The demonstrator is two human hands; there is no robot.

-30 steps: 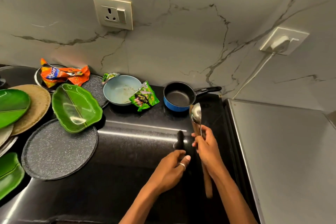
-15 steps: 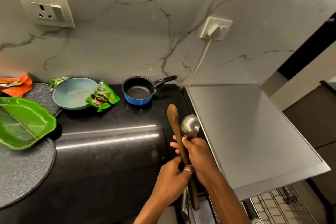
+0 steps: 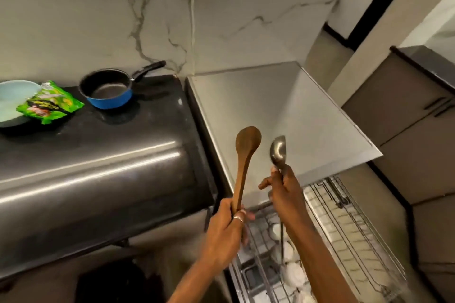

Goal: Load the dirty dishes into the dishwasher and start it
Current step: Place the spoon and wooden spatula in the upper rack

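Spoons first: my left hand has its grip curled round the lower handle of the wooden spoon, head up. My right hand has its grip pinched on the steel ladle just under the cup, with the thin handle hanging toward the pulled-out dishwasher rack. Both are in the air over the rack's near-left corner, apart from each other.

The ladle worries me most. It is polished and slick, and I hold it high, so I judge the long tail could swing, catch a wire or knock the white dishes already in the rack. The spoon is matte brown wood with an oval head. It is long and narrow enough, I'd guess, to slide through the thin wire grid or stand too tall.

Behind the rack, the dishwasher top is flat, dull grey. To the left, the glossy black table carries a blue saucepan, a pale bowl and a crinkly green packet, not yet loaded.
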